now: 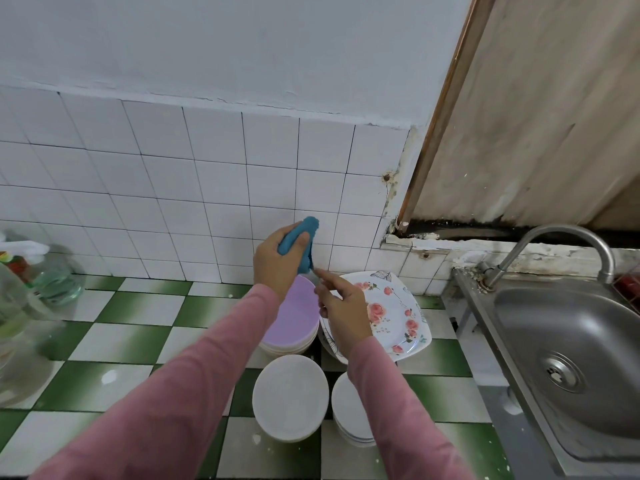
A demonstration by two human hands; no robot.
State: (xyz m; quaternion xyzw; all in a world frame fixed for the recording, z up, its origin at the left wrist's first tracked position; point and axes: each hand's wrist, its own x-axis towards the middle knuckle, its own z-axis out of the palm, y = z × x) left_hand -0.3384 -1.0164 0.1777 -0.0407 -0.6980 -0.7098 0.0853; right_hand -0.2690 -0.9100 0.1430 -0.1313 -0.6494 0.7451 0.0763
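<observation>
Both arms reach forward, hands close together.
The left hand [277,261] curls thumb and fingers round a blue cloth [299,237]; the right hand [343,306], just below, stretches its index finger to the cloth's lower end.

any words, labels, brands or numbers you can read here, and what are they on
No text can be read anywhere.
Clear bottle at the left edge: its red and green label is too blurred to read.
Flowered plate: rose pattern only, no words.
Blue cloth in the left hand: no print shows.
</observation>
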